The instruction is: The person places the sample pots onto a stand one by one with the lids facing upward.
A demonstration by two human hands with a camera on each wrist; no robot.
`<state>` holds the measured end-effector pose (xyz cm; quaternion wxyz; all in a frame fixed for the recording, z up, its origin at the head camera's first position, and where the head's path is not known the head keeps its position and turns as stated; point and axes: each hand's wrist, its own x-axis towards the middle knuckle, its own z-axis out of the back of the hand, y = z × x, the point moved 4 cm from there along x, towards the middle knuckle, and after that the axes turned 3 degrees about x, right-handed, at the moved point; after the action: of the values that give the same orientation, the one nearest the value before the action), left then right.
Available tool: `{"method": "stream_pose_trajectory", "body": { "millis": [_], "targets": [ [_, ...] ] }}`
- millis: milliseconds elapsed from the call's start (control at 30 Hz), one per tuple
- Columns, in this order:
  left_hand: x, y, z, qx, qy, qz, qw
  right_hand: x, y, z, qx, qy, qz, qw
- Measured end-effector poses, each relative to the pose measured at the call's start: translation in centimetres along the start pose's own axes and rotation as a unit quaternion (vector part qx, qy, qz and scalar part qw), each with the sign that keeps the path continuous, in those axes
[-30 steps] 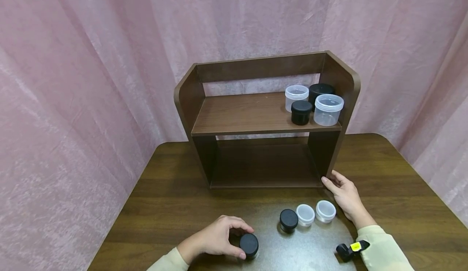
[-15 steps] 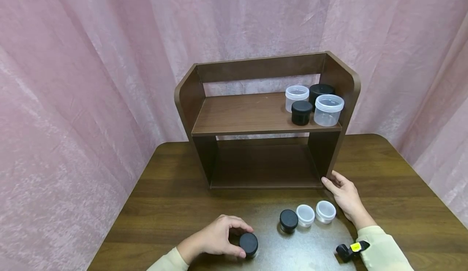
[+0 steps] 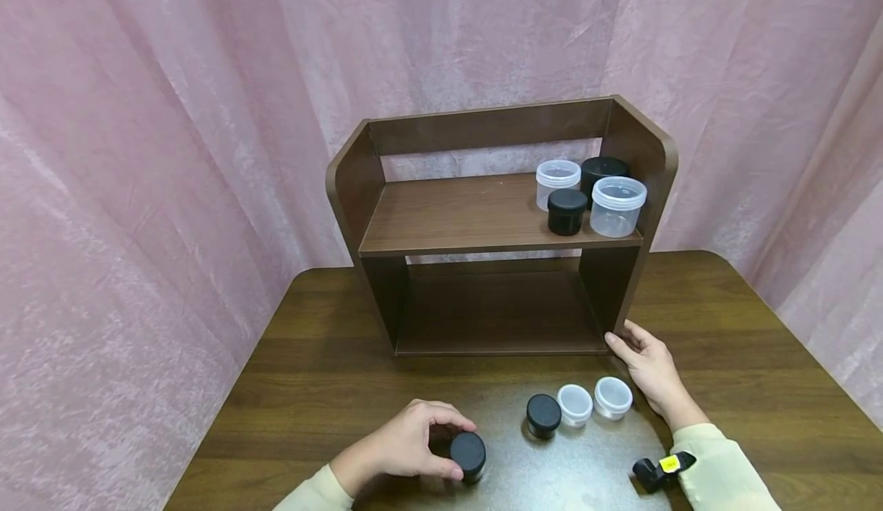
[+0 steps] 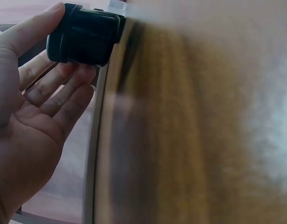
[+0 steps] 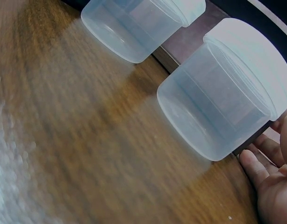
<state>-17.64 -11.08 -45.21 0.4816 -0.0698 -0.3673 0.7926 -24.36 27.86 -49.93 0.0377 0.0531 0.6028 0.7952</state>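
Observation:
In the head view my left hand (image 3: pixel 418 443) pinches a small black lidded jar (image 3: pixel 468 456) between thumb and fingers near the table's front. The left wrist view shows the thumb on the lid of the black jar (image 4: pixel 87 35), with the other fingers loosely bent below. My right hand (image 3: pixel 651 373) rests against the lower right front corner of the brown two-tier shelf (image 3: pixel 448 252), its thumb at the front edge. Close to it stand two clear jars with whitish lids, the nearer clear jar (image 3: pixel 613 397) and the middle clear jar (image 3: pixel 575 404). Another black jar (image 3: pixel 543 415) stands left of them.
On the upper tier's right end stand a clear jar (image 3: pixel 558 184), a small black jar (image 3: pixel 566 212), a larger black jar (image 3: pixel 603 178) and a larger clear jar (image 3: pixel 617 208). A black wrist camera (image 3: pixel 662 471) sits by the right sleeve. Pink curtain (image 3: pixel 448 28) hangs behind.
My left hand and the black jar have shifted very slightly away from the table's front edge. The right hand stays at the shelf corner.

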Motion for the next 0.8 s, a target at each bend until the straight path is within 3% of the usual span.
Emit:
{"method": "stream_pose_trajectory", "body": {
  "millis": [267, 500, 800],
  "targets": [
    [0.5, -1.3, 1.2, -0.012, -0.029, -0.012, 0.9994, -0.1, 0.1, -0.1, 0.006, -0.004, 0.007, 1.000],
    [1.1, -2.3, 2.6, -0.026, -0.063, 0.002, 0.9977, 0.0, -0.1, 0.0, 0.006, 0.000, 0.000, 1.000],
    [1.9, -3.9, 4.5, -0.009, -0.097, -0.032, 0.9947, 0.1, -0.2, 0.0, 0.006, -0.005, 0.005, 1.000]
  ]
}}
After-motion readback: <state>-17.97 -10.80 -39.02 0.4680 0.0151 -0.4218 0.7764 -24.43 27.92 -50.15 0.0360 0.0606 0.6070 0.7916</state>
